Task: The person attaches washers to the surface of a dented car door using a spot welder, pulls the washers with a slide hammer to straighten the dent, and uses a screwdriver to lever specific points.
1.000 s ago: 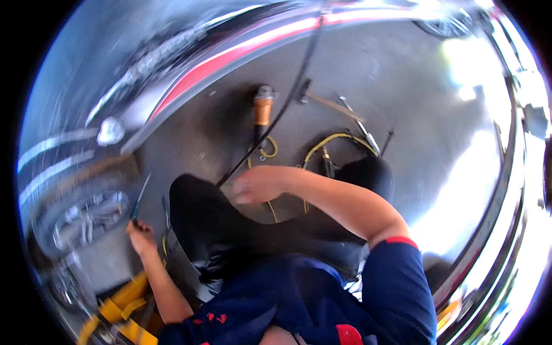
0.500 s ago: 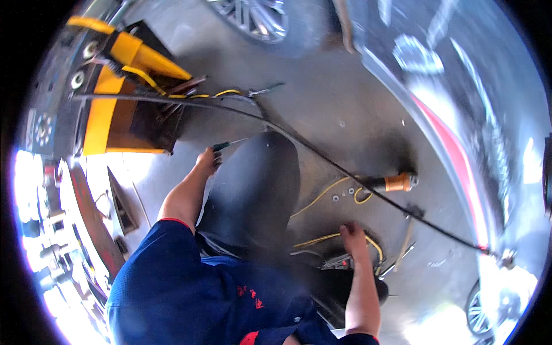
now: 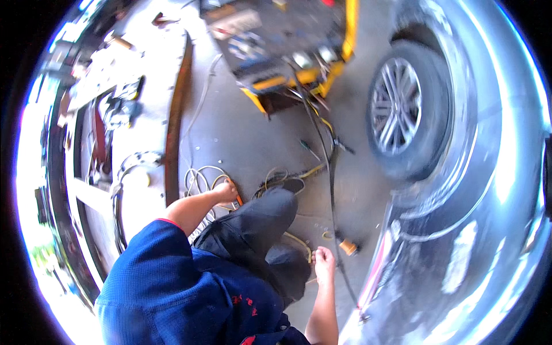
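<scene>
My left hand (image 3: 226, 192) reaches beside my left knee with its fingers curled. An orange, narrow object (image 3: 239, 199) shows along its fingers; most of it is hidden, so its kind cannot be told. Pale coiled cable (image 3: 198, 178) lies on the floor around that hand. To the right of my legs, my right hand (image 3: 324, 264) is held with loosely closed fingers and nothing visible in them. A yellow hose (image 3: 300, 240) runs close to its fingertips. Farther forward, a green-handled screwdriver (image 3: 306, 145) lies on the floor.
A long dark bar (image 3: 332, 198) slants from the yellow-and-black tool cart (image 3: 276, 83) to the car (image 3: 460, 230). An orange-and-black cylinder (image 3: 348, 247) lies near its lower part. The car's wheel (image 3: 397, 106) stands at right; a rusty-edged metal frame (image 3: 175, 121) is at left.
My view has turned left. The screwdriver that was in my left hand now lies on the floor, and that hand is at the orange object among the cables.
</scene>
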`<state>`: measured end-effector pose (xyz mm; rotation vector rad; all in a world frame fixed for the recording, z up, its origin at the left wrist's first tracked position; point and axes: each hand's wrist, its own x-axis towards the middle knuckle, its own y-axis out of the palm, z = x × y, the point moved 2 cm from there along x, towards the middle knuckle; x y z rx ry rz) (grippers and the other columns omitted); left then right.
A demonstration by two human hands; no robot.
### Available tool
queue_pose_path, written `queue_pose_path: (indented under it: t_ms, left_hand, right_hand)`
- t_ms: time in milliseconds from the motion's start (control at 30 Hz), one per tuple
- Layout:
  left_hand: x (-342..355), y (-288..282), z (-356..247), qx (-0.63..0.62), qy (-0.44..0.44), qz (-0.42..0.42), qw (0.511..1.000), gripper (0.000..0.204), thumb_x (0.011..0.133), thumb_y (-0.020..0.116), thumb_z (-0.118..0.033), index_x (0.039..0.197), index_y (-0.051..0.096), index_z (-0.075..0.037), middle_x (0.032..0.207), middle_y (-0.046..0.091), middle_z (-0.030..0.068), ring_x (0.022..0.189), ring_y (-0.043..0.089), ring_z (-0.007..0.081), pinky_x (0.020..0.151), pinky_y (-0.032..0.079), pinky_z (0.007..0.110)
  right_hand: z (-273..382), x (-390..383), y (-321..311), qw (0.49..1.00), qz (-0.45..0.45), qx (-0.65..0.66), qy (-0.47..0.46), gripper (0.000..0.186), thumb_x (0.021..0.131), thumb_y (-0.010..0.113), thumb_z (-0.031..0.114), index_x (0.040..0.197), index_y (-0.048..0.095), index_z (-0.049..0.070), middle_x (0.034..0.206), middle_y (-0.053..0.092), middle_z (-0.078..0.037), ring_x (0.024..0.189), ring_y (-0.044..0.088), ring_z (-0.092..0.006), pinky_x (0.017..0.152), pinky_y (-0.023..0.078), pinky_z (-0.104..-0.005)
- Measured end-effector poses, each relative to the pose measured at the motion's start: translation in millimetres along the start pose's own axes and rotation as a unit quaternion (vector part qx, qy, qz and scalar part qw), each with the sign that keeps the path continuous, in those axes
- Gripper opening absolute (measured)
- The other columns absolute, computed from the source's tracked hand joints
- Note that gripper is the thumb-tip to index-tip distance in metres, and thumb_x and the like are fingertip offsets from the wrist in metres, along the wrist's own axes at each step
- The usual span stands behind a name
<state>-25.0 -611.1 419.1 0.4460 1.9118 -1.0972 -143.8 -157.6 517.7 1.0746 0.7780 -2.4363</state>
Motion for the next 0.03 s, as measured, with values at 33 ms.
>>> queue_pose_path:
  t_ms: [33]
  left_hand:
    - [-28.3, -21.9, 3.9, -0.025, -0.015, -0.024, 0.999, 0.031, 0.090, 0.050, -0.026, 0.103, 0.069, -0.006, 0.102, 0.070, 0.0136, 0.089, 0.069, 0.0323, 0.080, 0.055, 0.042]
  right_hand:
    - [25.0, -13.5, -8.1, 0.996, 0.020, 0.065, 0.057, 0.024, 0.099, 0.060, 0.014, 0.119, 0.061, 0.000, 0.093, 0.071, -0.008, 0.077, 0.064, -0.0114, 0.067, 0.053, -0.0263]
